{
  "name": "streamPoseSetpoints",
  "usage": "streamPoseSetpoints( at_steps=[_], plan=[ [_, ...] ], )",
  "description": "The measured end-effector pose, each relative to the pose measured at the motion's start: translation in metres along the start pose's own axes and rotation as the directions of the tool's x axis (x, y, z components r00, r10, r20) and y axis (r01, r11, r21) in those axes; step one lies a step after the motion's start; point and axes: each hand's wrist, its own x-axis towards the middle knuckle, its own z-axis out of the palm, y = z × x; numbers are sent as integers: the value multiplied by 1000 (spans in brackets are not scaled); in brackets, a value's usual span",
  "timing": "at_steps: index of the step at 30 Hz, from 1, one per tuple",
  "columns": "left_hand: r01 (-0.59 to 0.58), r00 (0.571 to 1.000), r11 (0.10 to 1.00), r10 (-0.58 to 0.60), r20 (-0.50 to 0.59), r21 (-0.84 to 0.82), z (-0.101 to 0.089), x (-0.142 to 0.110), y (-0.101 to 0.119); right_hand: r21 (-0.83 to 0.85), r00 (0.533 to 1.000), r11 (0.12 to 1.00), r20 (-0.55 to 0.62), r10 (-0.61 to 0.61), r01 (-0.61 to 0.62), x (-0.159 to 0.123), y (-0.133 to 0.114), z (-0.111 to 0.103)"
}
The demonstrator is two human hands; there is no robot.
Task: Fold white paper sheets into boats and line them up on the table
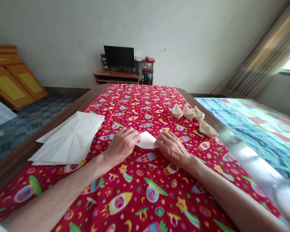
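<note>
Between my two hands is a small folded piece of white paper point(147, 140), its top coming to a low point. My left hand point(124, 141) pinches its left end, fingers curled and closed. On the other side, my right hand point(171, 147) grips the right end with its fingers bent over it. The fingertips and the paper's underside are partly hidden. Left of my left hand lies a stack of creased white paper sheets point(72, 138). Several folded paper boats point(188, 112) stand in a row beyond my right hand, the nearest one tilted toward the table's right edge.
A red patterned cloth point(140, 180) covers the wooden table point(87, 100). At the far wall, a monitor point(119, 56) with speakers stands on a small desk point(117, 74), beside a red telephone point(149, 60). A bed point(251, 129) is on the right, a wooden cabinet point(14, 75) on the left.
</note>
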Motion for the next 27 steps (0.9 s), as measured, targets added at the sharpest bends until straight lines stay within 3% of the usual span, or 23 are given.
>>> streamPoseSetpoints(
  at_steps=[5,11,18,22,27],
  plan=[
    [53,994,997,-47,96,-60,5,-9,-1,62,998,998,68,10,-14,-2,-1,5],
    [152,984,977,-134,121,-152,8,-17,-5,258,992,961,104,71,-96,-7,0,-2],
    [274,960,821,-264,92,-501,21,-22,-16,492,945,807,182,270,-326,-10,0,-7],
    [312,944,776,-317,89,-548,24,-20,-20,411,887,786,218,407,-461,-8,1,-1],
    [346,931,777,-352,93,-525,25,-20,-21,189,845,830,230,482,-525,-2,-3,3]
  ],
)
